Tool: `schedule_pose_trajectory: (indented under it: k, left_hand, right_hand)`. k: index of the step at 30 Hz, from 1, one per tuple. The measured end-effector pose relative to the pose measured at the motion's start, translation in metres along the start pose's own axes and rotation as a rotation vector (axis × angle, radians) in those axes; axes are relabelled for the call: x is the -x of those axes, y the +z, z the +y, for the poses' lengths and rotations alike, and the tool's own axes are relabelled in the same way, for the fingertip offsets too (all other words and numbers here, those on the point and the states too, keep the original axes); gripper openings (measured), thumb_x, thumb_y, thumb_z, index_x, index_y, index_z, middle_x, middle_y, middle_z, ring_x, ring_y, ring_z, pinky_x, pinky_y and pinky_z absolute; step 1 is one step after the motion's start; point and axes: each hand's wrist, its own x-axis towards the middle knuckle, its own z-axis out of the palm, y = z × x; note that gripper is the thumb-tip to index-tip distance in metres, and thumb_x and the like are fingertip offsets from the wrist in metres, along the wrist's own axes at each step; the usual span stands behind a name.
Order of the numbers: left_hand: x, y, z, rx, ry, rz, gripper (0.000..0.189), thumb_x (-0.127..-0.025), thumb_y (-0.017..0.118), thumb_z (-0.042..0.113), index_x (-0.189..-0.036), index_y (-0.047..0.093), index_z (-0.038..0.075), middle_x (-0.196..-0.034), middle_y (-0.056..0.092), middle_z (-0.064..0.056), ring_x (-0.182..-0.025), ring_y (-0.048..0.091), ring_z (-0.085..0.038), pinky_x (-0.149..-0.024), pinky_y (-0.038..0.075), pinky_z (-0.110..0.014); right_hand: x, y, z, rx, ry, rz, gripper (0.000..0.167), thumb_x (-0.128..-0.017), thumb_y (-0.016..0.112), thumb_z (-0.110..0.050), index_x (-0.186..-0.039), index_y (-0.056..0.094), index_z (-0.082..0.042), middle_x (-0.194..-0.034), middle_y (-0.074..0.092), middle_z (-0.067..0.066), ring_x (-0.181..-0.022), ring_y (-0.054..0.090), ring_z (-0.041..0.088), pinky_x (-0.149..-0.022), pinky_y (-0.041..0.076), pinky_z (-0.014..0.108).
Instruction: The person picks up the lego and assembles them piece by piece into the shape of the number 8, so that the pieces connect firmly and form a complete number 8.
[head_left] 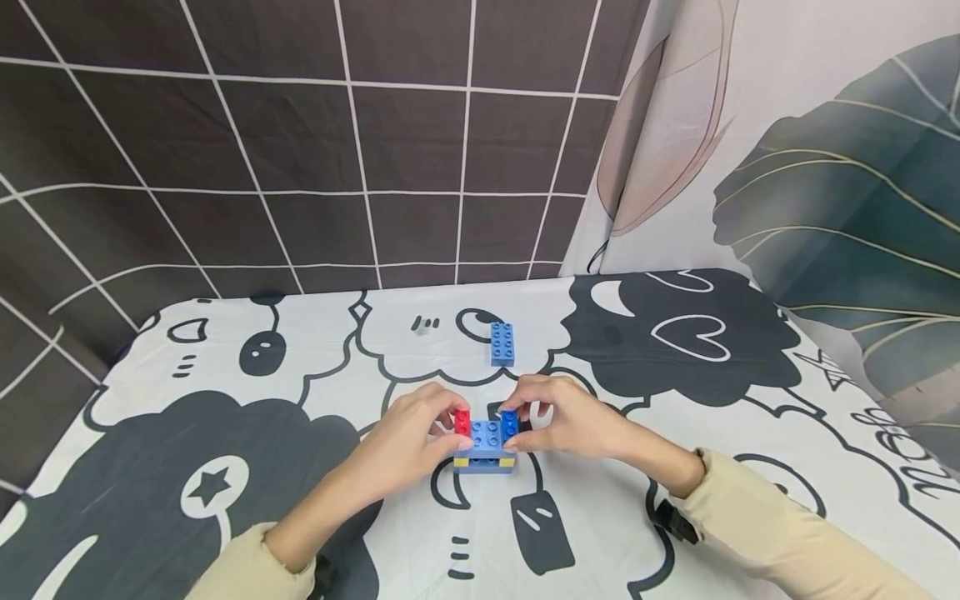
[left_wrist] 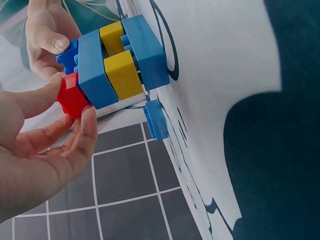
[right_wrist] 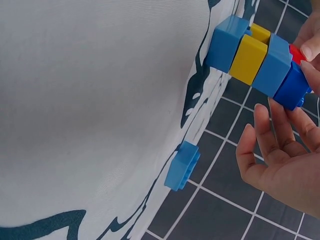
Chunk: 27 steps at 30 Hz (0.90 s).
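A small stack of toy building bricks stands on the cloth, with a light blue brick [left_wrist: 145, 50] at the bottom, yellow bricks [left_wrist: 123, 76] in the middle layer and another light blue brick [head_left: 486, 432] above. On its left end sits a red brick [head_left: 462, 422], pinched between thumb and fingers of my left hand [head_left: 408, 429]. At the opposite end my right hand [head_left: 570, 417] pinches a dark blue brick [head_left: 510, 423]. In the right wrist view the dark blue brick [right_wrist: 291, 87] meets the light blue one. Whether either upper brick is fully pressed down, I cannot tell.
Beyond the stack, a loose light blue brick [head_left: 502, 344] with studs up lies on the cartoon-print cloth [head_left: 420, 533]. A dark grid-patterned curtain [head_left: 300, 142] hangs behind the far edge. A leaf-print fabric [head_left: 840, 183] hangs at the right.
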Motion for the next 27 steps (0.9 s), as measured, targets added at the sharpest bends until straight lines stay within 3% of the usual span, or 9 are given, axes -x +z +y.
schedule_pose_trajectory:
  k: [8,19,27]
  left_hand:
    - [-0.0002,0.0021,-0.0038,0.016,-0.019,0.007,0.025,-0.075,0.074,0.010,-0.095,0.062,0.003,-0.084,0.056,-0.001,-0.077,0.057,-0.015,-0.066,0.050,-0.024]
    - [0.0000,-0.0001,-0.0060,0.013,0.032,-0.004,0.023,-0.079,0.072,0.013,-0.096,0.062,0.002,-0.087,0.057,-0.003,-0.079,0.057,-0.017,-0.067,0.049,-0.023]
    - [0.0000,0.0010,-0.0064,0.015,0.028,-0.011,0.023,-0.079,0.072,0.014,-0.096,0.062,0.003,-0.089,0.057,-0.003,-0.082,0.058,-0.019,-0.068,0.051,-0.026]
  right_hand:
    - [-0.0006,-0.0007,-0.0013,-0.004,-0.002,-0.005,0.031,-0.072,0.078,-0.015,-0.097,0.067,-0.001,-0.079,0.057,-0.008,-0.076,0.056,0.015,-0.067,0.047,0.032]
    - [-0.0001,-0.0003,-0.0025,0.001,0.013,-0.011,0.030,-0.074,0.077,-0.016,-0.099,0.066,-0.003,-0.081,0.057,-0.008,-0.077,0.057,0.014,-0.067,0.047,0.032]
    - [-0.0011,-0.0057,-0.0007,-0.082,0.062,-0.062,0.030,-0.080,0.072,-0.019,-0.102,0.065,-0.001,-0.084,0.059,-0.006,-0.079,0.056,0.016,-0.069,0.049,0.032]
